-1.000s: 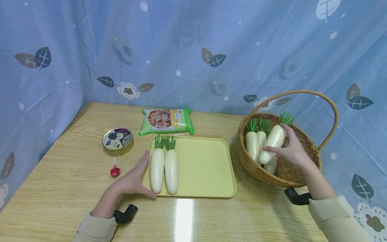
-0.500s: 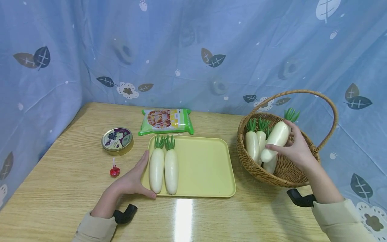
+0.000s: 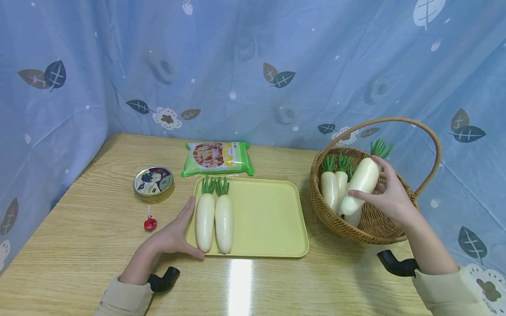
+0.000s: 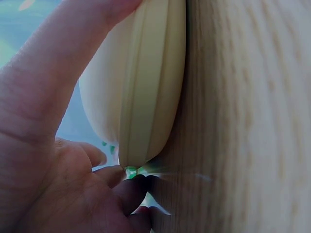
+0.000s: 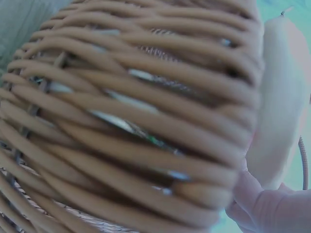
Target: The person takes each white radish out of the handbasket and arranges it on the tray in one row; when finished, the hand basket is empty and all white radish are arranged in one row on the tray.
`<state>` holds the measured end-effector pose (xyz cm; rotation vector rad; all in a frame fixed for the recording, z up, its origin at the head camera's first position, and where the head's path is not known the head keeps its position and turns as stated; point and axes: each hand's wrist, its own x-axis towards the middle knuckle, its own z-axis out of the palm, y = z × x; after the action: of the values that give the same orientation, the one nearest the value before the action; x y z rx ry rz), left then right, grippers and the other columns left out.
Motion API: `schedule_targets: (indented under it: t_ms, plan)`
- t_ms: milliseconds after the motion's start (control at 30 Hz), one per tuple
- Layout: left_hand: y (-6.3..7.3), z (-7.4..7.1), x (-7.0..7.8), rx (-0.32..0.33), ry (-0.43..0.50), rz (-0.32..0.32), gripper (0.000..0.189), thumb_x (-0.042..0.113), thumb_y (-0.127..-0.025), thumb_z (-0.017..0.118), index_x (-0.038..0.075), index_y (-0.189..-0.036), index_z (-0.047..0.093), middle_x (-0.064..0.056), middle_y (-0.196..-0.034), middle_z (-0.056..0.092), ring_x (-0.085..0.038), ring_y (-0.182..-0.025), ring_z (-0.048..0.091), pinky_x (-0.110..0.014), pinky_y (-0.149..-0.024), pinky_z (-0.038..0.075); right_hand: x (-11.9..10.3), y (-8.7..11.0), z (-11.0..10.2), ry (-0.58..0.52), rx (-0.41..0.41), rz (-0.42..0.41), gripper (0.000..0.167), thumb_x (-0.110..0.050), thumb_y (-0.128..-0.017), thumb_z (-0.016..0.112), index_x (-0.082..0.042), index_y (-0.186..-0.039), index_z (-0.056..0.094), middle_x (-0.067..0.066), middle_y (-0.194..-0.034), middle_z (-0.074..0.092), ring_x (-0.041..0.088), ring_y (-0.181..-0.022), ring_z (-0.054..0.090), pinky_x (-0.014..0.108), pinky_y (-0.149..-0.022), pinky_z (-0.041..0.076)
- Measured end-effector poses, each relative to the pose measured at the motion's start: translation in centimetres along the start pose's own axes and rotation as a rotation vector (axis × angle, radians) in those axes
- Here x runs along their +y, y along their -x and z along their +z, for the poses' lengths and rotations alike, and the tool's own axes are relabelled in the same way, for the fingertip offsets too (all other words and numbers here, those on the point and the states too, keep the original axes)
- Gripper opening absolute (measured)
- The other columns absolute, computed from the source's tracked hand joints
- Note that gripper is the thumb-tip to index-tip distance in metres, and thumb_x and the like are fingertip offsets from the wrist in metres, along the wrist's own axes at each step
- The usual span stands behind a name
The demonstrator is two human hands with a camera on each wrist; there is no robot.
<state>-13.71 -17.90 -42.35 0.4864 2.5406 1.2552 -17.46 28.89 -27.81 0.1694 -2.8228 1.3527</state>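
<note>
My right hand [image 3: 393, 195] grips a white radish with green leaves [image 3: 361, 180], tilted over the wicker basket [image 3: 373, 235], with thumb on the near side and fingers behind it. In the right wrist view the radish [image 5: 282, 97] stands beyond the basket's weave [image 5: 131, 97]. Several more white radishes [image 3: 329, 188] lie in the basket's left part, some partly hidden. My left hand [image 3: 171, 235] rests at the lower left corner of a yellow tray [image 3: 265, 219], thumb at its front edge, fingers spread along its left edge. Two radishes [image 3: 224, 224] lie side by side on the tray.
Behind the tray lies a green food packet [image 3: 217, 158]. Left of it are a round tin [image 3: 153, 184] and a red lollipop [image 3: 150, 224]. The basket's tall handle [image 3: 428, 131] arches over its opening. A blue patterned curtain [image 3: 237, 66] hangs behind the wooden table [image 3: 189, 289].
My right hand has shifted slightly right with the radish, whose leafy end rose a little and moved right. My left hand and the tray have stayed put.
</note>
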Motion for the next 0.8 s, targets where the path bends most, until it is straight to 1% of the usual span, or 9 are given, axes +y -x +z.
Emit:
schedule_targets:
  t_ms: [233,300,467,700,800]
  plan:
    - [0.0,0.0,-0.1,0.000,0.000,-0.002,0.144,0.041,-0.050,0.087,-0.002,-0.142,-0.014,-0.024,-0.148,-0.013,-0.039,-0.135,-0.006,-0.055,-0.106,0.007,-0.4,0.8,0.4,0.000,-0.010,-0.036,0.100,-0.014,-0.080,0.071,-0.021,-0.148,-0.002,0.026,-0.131,0.021,0.051,-0.113,0.040,0.033,-0.070,0.051]
    - [0.0,0.0,-0.1,0.001,0.001,-0.002,0.144,0.041,-0.050,0.087,-0.002,-0.142,-0.014,-0.024,-0.148,-0.013,-0.040,-0.135,-0.006,-0.055,-0.106,0.006,-0.5,1.0,0.6,-0.008,-0.016,-0.044,0.099,-0.013,-0.080,0.071,-0.022,-0.148,-0.001,0.025,-0.130,0.022,0.051,-0.113,0.040,0.031,-0.070,0.051]
    - [0.0,-0.1,0.0,0.003,0.005,-0.001,0.144,0.040,-0.049,0.088,-0.002,-0.142,-0.014,-0.024,-0.148,-0.013,-0.040,-0.135,-0.006,-0.056,-0.106,0.006,-0.9,1.5,1.0,-0.017,-0.024,-0.061,0.099,-0.011,-0.079,0.071,-0.023,-0.148,0.002,0.023,-0.132,0.022,0.052,-0.115,0.038,0.034,-0.071,0.051]
    - [0.0,0.0,0.1,0.004,0.016,0.003,0.143,0.039,-0.050,0.088,-0.002,-0.142,-0.014,-0.024,-0.148,-0.013,-0.040,-0.135,-0.006,-0.056,-0.106,0.006,-1.5,2.5,2.1,-0.056,-0.043,-0.088,0.097,-0.008,-0.078,0.071,-0.025,-0.148,0.006,0.025,-0.131,0.024,0.052,-0.114,0.040,0.036,-0.065,0.053]
    - [0.0,0.0,0.0,0.004,0.017,0.002,0.143,0.040,-0.050,0.088,-0.002,-0.142,-0.013,-0.024,-0.148,-0.013,-0.040,-0.135,-0.006,-0.056,-0.106,0.006,-1.7,2.9,2.5,-0.064,-0.049,-0.095,0.098,-0.007,-0.077,0.072,-0.024,-0.147,0.007,0.025,-0.130,0.025,0.052,-0.112,0.041,0.038,-0.065,0.054]
